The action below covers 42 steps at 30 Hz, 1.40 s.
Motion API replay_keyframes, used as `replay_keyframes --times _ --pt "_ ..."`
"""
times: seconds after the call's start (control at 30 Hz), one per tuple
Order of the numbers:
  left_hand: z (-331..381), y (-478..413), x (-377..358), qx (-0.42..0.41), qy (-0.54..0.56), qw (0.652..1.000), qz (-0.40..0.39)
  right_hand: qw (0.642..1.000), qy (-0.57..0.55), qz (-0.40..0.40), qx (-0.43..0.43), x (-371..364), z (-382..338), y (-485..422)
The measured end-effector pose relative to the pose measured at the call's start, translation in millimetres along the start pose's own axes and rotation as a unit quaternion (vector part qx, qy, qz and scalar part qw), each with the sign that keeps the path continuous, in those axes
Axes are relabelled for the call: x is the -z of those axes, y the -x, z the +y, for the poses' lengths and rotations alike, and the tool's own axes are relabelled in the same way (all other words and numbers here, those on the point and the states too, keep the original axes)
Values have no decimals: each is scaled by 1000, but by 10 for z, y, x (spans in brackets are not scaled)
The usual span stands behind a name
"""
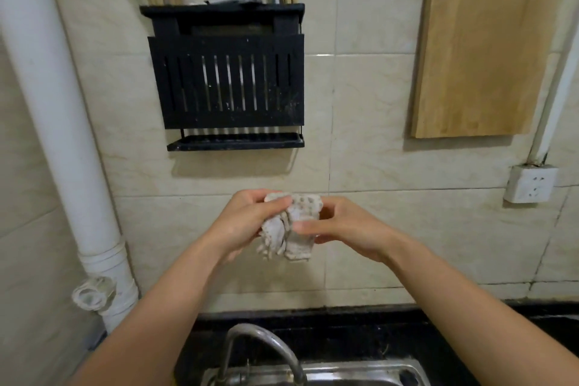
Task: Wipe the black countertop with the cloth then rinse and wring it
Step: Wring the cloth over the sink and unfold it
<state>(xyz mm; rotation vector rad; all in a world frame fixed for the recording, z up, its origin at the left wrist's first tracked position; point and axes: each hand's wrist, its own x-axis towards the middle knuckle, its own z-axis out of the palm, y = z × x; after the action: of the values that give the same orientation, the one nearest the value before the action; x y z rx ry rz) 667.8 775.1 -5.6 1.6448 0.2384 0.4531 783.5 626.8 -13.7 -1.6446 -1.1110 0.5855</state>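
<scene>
Both hands grip a crumpled, off-white knitted cloth [289, 226] from opposite ends, left hand [250, 222] closed on its left side, right hand [341, 229] pinching the right, held up in front of the beige tiled wall [369, 166] above the curved steel tap [266, 345] and steel sink [360, 373]. Bunched and held over the sink probably so squeezed water drips into the basin, which looks like the wringing step. Strip of black surface [344, 320] at the far edge of the sink; black slatted wall rack [225, 81] and pale wooden board [482, 50] hang on the wall behind.
</scene>
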Motion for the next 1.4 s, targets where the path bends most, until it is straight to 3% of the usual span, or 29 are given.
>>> replay_keyframes --times 0.1,0.27,0.5,0.6,0.73,0.83,0.9,0.93,1.03,1.2,1.3,1.4 --pt "172 -35 115 1 -65 997 -48 998 26 50 21 143 -174 -166" --pt "495 -165 322 -3 -244 967 -76 996 85 8 31 279 -531 -327" --pt "549 -360 695 16 -132 980 -146 989 93 20 114 411 -806 -434" --pt "405 -365 720 24 -50 989 -136 995 2 36 96 481 -799 -476" --pt "219 -355 681 35 -163 985 -52 987 155 46 -18 366 -594 -506" --pt "228 -371 642 18 -160 987 -14 984 166 65 -22 475 -500 -506" --pt "271 -384 590 4 -153 988 10 955 285 77 -31 513 -478 -528" --pt "287 -390 556 -5 -160 987 20 953 288 84 -32 519 -465 -537" --pt "332 -376 455 -43 -146 988 23 956 282 78 -11 494 -588 -556" --pt "326 -349 440 -17 -150 986 -75 985 166 6 49 352 -849 -562" --pt "305 -317 488 -14 -142 988 -58 992 105 47 52 368 -897 -595" --pt "346 -348 557 -34 -98 995 -5 984 140 106 19 387 -888 -652"
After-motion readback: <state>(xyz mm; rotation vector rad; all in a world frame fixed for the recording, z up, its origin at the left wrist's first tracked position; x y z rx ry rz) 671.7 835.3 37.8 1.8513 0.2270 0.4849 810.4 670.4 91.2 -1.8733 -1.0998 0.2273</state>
